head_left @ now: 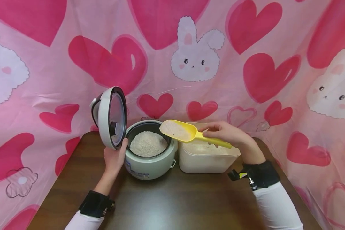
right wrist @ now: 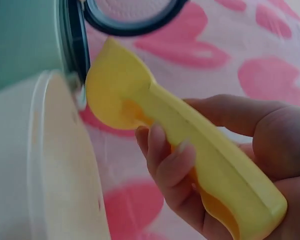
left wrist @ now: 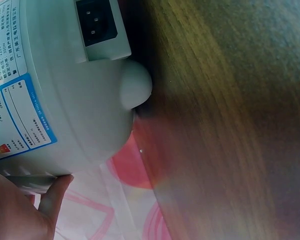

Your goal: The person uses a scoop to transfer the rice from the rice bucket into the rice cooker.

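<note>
A pale green rice cooker [head_left: 153,166] stands on the table, its lid [head_left: 104,119] raised upright at the left. A mound of white rice [head_left: 148,144] lies in its dark inner pot. My left hand [head_left: 114,158] grips the lid low down near the hinge, thumb on the rim. In my right hand [head_left: 226,131] is the handle of a yellow scoop [head_left: 192,133] loaded with rice. The scoop's tip overlaps the cooker's right rim in the head view, its handle above a cream bin [head_left: 205,164] of rice. From the right wrist, the scoop's underside [right wrist: 117,82] shows, with fingers wrapped around the handle.
The bin stands close to the cooker's right side. Both rest toward the back of a dark brown wooden table [head_left: 161,204]. A pink cloth [head_left: 158,76] with hearts and rabbits hangs behind. A power socket [left wrist: 96,21] is on the cooker's side.
</note>
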`<action>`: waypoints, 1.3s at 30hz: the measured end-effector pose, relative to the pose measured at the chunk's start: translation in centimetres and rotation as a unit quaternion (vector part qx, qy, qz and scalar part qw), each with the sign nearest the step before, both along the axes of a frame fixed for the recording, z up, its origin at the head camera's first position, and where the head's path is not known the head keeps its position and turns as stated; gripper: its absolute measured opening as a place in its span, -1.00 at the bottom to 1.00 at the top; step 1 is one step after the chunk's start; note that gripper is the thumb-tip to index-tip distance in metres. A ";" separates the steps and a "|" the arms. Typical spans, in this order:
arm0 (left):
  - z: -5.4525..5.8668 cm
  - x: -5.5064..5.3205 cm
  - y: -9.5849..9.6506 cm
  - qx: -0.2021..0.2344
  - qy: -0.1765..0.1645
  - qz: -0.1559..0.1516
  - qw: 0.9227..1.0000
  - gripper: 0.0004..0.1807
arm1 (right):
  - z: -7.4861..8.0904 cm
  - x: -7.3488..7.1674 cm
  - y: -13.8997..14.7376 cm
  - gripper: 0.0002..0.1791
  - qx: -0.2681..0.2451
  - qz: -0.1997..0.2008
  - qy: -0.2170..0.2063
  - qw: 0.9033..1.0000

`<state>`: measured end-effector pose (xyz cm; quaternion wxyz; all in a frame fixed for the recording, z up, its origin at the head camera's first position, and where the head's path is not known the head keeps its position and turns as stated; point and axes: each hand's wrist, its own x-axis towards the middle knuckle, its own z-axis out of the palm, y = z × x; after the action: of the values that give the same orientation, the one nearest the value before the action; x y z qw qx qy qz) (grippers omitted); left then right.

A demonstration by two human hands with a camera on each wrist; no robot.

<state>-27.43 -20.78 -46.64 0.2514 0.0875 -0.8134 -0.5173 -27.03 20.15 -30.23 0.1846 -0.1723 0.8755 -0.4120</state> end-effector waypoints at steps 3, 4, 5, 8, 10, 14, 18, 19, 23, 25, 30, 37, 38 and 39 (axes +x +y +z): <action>0.1 0.1 0.1 -0.001 0.005 -0.001 1.000 -0.45 | 0.4 -0.3 -2.1 -0.55 0.017 0.018 0.025 0.999; 0.1 0.1 0.1 -0.001 0.006 -0.001 1.000 -0.45 | 0.4 -0.3 -2.8 -0.54 0.024 0.021 0.034 0.999; 0.1 0.1 0.1 -0.002 0.007 -0.001 1.000 -0.45 | 0.5 -0.3 -3.4 -0.54 0.034 0.022 0.042 0.998; 0.1 0.1 0.1 -0.001 0.008 0.000 1.000 -0.46 | 0.7 -0.5 -5.2 -0.56 0.051 0.022 0.059 0.997; 0.2 0.1 0.1 0.001 0.006 0.001 1.000 -0.45 | 0.7 -0.5 -6.2 -0.58 0.061 0.016 0.069 0.996; 0.2 0.1 0.1 0.007 -0.003 0.005 1.000 -0.44 | 0.5 -0.5 -7.6 -0.61 0.073 0.007 0.095 0.993; 0.2 0.1 0.1 0.008 -0.008 0.009 1.000 -0.43 | 0.4 -0.4 -8.6 -0.59 0.098 0.000 0.123 0.988; 0.2 0.1 0.1 0.007 -0.008 0.008 1.000 -0.42 | 0.4 -0.3 -8.8 -0.60 0.104 -0.001 0.128 0.986; 0.2 0.0 0.1 0.004 -0.003 0.006 1.000 -0.43 | 0.3 0.0 -9.3 -0.62 0.120 -0.006 0.158 0.980; 0.1 0.0 0.1 0.001 0.002 0.005 1.000 -0.43 | 0.3 0.1 -9.5 -0.64 0.119 -0.008 0.173 0.978; 0.1 -0.1 0.0 -0.005 0.008 0.005 1.000 -0.44 | 0.2 0.2 -10.1 -0.65 0.121 -0.015 0.207 0.971; 0.3 -0.1 0.0 -0.002 0.004 -0.002 1.000 -0.45 | -0.4 0.6 -10.9 -0.60 0.151 -0.013 0.255 0.955; 0.3 -0.1 0.0 -0.002 0.003 -0.003 1.000 -0.45 | -0.5 0.7 -11.0 -0.59 0.157 -0.012 0.262 0.952; 0.3 0.0 0.0 -0.002 0.002 -0.004 1.000 -0.45 | -0.7 0.8 -11.2 -0.58 0.163 -0.012 0.271 0.949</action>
<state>-27.47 -20.76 -46.38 0.2509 0.0832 -0.8142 -0.5170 -26.21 8.99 -30.89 -0.0385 -0.2347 0.9497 -0.2036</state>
